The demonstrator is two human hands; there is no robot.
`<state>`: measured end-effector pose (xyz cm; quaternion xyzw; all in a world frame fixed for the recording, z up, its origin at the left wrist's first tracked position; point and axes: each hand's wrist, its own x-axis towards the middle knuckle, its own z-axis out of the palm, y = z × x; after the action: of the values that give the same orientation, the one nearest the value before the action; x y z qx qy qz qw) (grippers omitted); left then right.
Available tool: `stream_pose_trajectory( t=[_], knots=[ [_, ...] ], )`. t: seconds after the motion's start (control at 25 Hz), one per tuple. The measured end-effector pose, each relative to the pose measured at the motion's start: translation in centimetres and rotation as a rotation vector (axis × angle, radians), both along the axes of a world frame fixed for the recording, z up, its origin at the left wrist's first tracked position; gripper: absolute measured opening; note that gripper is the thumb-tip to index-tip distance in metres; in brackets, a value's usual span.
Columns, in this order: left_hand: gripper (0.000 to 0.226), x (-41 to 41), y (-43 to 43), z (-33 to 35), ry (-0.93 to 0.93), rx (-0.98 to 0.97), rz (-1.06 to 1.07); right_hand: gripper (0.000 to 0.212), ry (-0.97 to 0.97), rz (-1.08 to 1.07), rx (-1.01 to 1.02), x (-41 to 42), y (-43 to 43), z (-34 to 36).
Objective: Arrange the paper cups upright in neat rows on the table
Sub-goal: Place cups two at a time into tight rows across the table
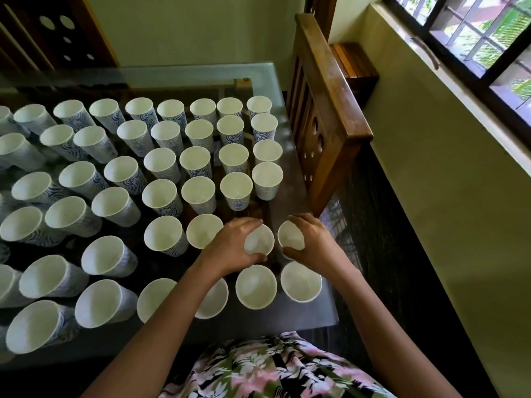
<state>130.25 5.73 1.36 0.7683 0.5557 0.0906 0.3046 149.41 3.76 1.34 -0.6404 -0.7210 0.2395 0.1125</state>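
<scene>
Across the left and middle of the glass table (287,321), white paper cups (162,195) with a blue pattern are standing upright in rows, mouths up, running from the near edge to the far side (those at the far left are appearing to lean outward in this wide view). Toward the near right corner, the left hand (230,245) is reaching in over the front row, its fingers and thumb curling round the rim of the left cup (258,241), which is sitting just beside its neighbour in the second row. Right next to it, the right hand (314,239) is gripping the right cup (290,237) in the same way at the end of that row; whether the two cups are touching each other I cannot tell. Two more cups are standing just in front of the hands. A flowered garment (258,369) is showing at the bottom. A wooden chair (324,116) is standing against the table's right side, and beyond it a barred window (474,33) is letting in daylight.
</scene>
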Motion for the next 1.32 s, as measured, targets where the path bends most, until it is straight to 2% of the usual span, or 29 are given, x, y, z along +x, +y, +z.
stream_pose_trajectory(
  t=[0.48,0.68,1.08,1.32],
  knots=[
    [0.078,0.7,-0.5,-0.1,-0.007,0.032,-0.026,0.077,-0.015,-0.015,-0.034,0.2,-0.8,0.7],
    [0.075,0.0,-1.2,0.7,-0.062,0.078,0.021,0.072,0.034,0.001,0.012,-0.6,-1.0,1.7],
    [0.061,-11.6,-2.6,1.2,-0.007,0.211,0.336,0.066,0.111,0.228,0.018,-10.8,0.7,2.0],
    [0.069,-15.0,-0.7,0.1,0.032,0.140,0.326,0.068,0.075,0.197,-0.006,-15.0,1.4,1.2]
  ],
)
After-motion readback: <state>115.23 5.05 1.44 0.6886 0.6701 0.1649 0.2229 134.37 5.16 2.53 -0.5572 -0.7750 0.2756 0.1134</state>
